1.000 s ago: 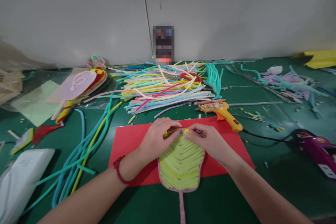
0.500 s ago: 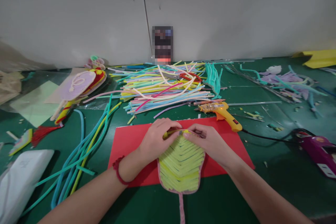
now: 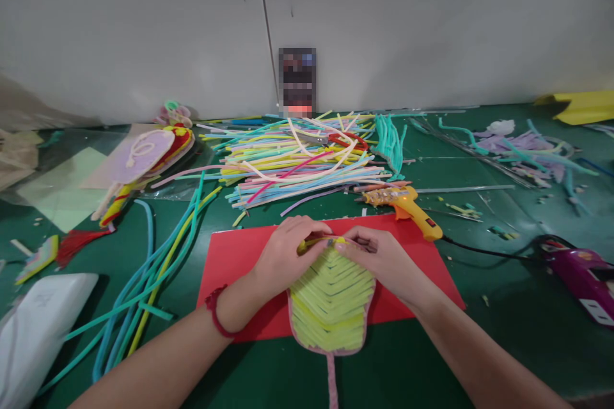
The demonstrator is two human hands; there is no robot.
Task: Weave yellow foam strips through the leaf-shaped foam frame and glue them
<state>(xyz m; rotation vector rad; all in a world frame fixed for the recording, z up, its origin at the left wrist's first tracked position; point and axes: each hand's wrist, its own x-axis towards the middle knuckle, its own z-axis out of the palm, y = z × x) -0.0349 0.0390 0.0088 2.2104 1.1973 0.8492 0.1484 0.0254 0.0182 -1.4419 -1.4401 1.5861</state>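
Note:
A yellow-green fan (image 3: pixel 330 307), made of slanting pipe cleaners with a pink rim and a pink stem, lies with its stem toward me. My left hand (image 3: pixel 293 246) pinches its top edge from the left, and a short yellow pipe cleaner (image 3: pixel 307 245) shows between thumb and fingers. From the right, my right hand (image 3: pixel 368 249) grips the same edge, thumb on the near face. Both hands nearly meet at the tip, where a small yellow piece shows. Beneath the fan lies a red sheet (image 3: pixel 235 268), partly covered by my hands.
Behind the sheet spreads a pile of coloured pipe cleaners (image 3: pixel 288 172) with red-handled scissors (image 3: pixel 348 140) on top. A yellow glue gun (image 3: pixel 407 204) rests right, its cord running toward a purple power strip (image 3: pixel 580 275). Long pipe cleaners (image 3: pixel 158 281) and a white box (image 3: pixel 52 313) lie left.

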